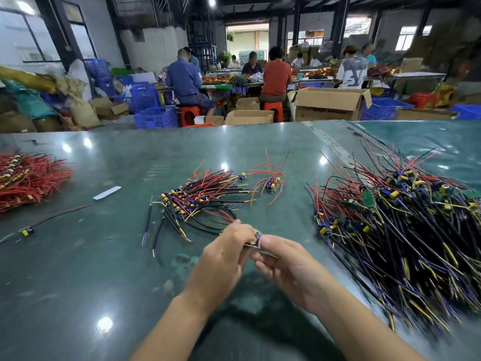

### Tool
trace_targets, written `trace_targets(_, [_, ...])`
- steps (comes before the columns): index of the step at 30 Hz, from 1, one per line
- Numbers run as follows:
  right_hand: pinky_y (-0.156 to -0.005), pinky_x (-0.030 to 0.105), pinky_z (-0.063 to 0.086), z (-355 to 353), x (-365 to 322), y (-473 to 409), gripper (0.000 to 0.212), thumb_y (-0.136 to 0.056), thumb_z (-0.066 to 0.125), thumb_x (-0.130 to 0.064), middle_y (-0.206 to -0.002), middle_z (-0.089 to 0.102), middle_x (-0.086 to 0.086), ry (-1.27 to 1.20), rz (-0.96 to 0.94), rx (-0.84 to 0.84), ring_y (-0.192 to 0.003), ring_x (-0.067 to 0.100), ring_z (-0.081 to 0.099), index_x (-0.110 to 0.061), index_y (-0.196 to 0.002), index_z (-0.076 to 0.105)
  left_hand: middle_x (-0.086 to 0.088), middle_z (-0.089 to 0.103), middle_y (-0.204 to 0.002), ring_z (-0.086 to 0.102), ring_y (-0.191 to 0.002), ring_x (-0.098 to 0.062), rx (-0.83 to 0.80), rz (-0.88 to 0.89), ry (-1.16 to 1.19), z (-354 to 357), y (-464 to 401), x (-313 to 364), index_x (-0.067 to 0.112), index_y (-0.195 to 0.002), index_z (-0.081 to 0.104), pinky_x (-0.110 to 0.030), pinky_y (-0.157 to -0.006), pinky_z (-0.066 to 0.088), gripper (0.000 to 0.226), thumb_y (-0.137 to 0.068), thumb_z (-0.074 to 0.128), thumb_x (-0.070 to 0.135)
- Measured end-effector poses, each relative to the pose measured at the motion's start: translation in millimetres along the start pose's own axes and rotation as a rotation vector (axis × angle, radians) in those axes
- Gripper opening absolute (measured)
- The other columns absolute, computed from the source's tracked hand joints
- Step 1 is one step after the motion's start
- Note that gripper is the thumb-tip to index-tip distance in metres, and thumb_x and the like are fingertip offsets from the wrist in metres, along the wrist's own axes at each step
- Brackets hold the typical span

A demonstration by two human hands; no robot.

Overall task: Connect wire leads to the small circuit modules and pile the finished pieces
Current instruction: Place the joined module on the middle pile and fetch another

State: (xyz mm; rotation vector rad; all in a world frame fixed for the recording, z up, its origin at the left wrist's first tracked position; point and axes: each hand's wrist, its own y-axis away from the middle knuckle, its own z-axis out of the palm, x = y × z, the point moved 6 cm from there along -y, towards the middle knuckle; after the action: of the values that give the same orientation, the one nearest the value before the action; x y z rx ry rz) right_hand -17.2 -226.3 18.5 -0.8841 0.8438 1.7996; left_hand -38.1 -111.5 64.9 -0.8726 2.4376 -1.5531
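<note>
Above the table (78,282), both hands apparently pinch one module (256,241).

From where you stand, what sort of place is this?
Most likely a small electronics assembly workshop. Heaps of wired circuit modules lie on the green worktable, other workers sit on stools at long benches behind, and blue crates and cardboard boxes crowd the floor.

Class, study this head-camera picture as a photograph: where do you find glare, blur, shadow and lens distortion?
Head view: ceiling-lamp glare spots dot the glossy green table; the big wire pile smears toward the right edge; the left hand and right hand cast a soft shadow beneath them; the wide-angle lens bends the table's far edge and the walls.
</note>
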Motion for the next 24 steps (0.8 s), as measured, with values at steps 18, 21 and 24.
trace_targets(18, [-0.077, 0.019, 0.050, -7, -20, 3, 0.020, -0.075, 0.068, 0.002, -0.094, 0.072, 0.014, 0.117, -0.451, 0.105, -0.086, 0.015, 0.065, 0.003, -0.095, 0.063, -0.009, 0.072, -0.096, 0.065, -0.072, -0.011, 0.223, -1.050, 1.080, 27, 32, -29, 0.007, -0.106, 0.065, -0.021, -0.062, 0.054, 0.024, -0.082, 0.064, 0.013])
trace_targets(21, [-0.086, 0.025, 0.048, -12, -17, -1, 0.015, -0.083, 0.059, 0.010, -0.094, 0.070, 0.016, 0.161, -0.437, 0.126, -0.088, 0.018, 0.062, 0.000, -0.092, 0.064, -0.012, 0.072, -0.100, 0.066, -0.076, -0.010, 0.206, -1.090, 1.096, 27, 34, -31, 0.007, -0.104, 0.068, -0.020, -0.064, 0.055, 0.025, -0.087, 0.054, -0.005])
trace_targets(24, [-0.082, 0.022, 0.049, -10, -16, -1, 0.017, -0.084, 0.058, 0.012, -0.088, 0.071, 0.010, 0.240, -0.469, 0.131, -0.083, 0.013, 0.063, -0.002, -0.090, 0.065, -0.012, 0.072, -0.097, 0.066, -0.071, -0.011, 0.194, -1.133, 1.170, 28, 34, -32, 0.012, -0.094, 0.074, -0.021, -0.064, 0.055, 0.021, -0.082, 0.058, 0.003])
